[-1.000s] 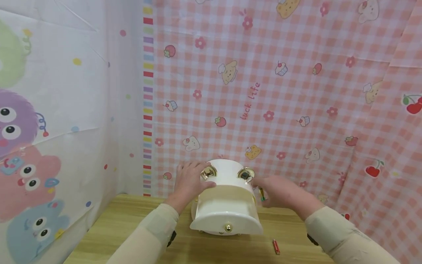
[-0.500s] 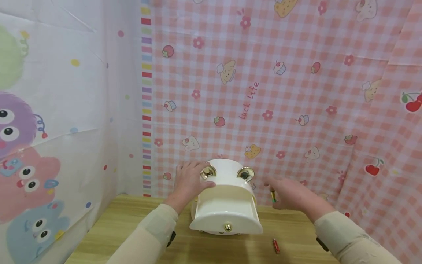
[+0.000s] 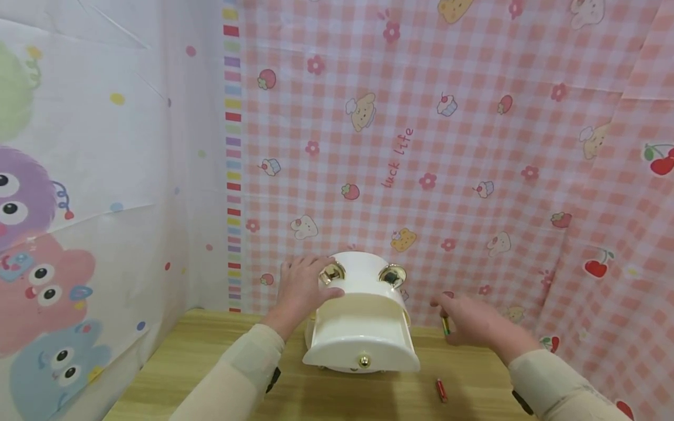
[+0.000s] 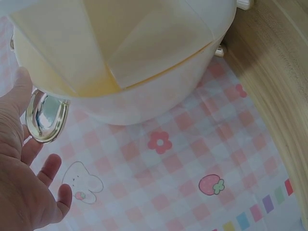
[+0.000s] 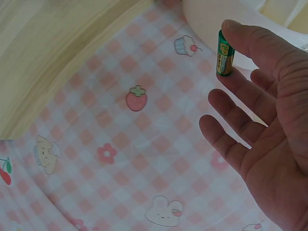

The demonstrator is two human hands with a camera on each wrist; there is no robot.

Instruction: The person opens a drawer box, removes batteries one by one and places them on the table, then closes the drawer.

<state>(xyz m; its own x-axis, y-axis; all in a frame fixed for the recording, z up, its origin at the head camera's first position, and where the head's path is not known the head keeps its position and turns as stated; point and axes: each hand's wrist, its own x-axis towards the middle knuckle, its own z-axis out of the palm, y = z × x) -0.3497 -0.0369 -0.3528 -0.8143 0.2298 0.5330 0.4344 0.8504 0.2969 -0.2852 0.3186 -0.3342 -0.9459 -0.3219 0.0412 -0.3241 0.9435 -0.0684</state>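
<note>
Gingham cloth (image 3: 458, 146) is hanging behind our table (image 3: 210, 345) while we are holding a battery (image 5: 225, 53) beside the box (image 3: 360, 272)

We are seeing the box standing on the table, its drawer (image 3: 337, 354) jutting toward us. Our left hand (image 3: 302, 286) is resting on the upper left edge by a gold ear (image 3: 333, 272), thumb and fingers spreading apart; it is probably steadying the box. Our right hand (image 3: 474, 320) is pinching the battery end to end between thumb and index finger, to the right of the box and apart from it. That pinch is leaving the printed side bare, perhaps because so short a thing is easier to turn that way. A red piece (image 3: 441, 390) is lying on the table, nearer us and right of the drawer; it is showing too small for us to name.

Compared with one second ago, our right hand is sitting farther right and lower, no longer close against the box's side, and the battery is travelling with it. Our left hand, the box, the drawer and the red piece are staying put.
</note>
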